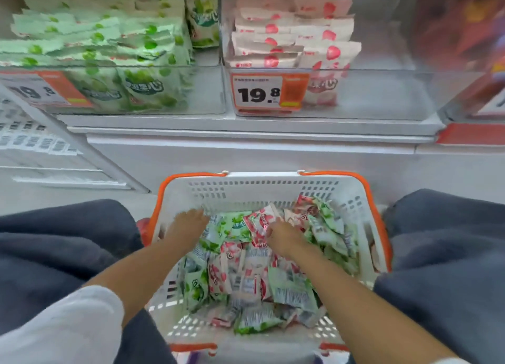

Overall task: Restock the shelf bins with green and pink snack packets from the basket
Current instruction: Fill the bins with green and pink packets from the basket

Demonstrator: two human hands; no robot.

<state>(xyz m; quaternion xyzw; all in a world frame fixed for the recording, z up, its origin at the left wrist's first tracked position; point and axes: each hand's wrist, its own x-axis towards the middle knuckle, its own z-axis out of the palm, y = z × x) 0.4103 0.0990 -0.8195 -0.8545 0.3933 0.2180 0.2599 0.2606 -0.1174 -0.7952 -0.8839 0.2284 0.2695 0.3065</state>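
Note:
A white basket (262, 189) with an orange rim sits between my knees, holding a loose heap of green packets (292, 287) and pink packets (218, 276). My left hand (188, 227) lies flat on the heap at the basket's far left, fingers over a green packet; whether it grips is unclear. My right hand (284, 236) is closed on a pink packet (259, 221) near the heap's middle. On the shelf above, the left clear bin (207, 90) is packed with green packets (109, 44). The middle clear bin (382, 96) holds pink packets (295, 41) only in its left part.
Orange price tags reading 19.8 hang on the bin fronts (269, 93). A third bin (470, 49) with red-wrapped goods stands at the right. My knees in dark trousers (54, 249) flank the basket. A white shelf ledge (246, 134) runs below the bins.

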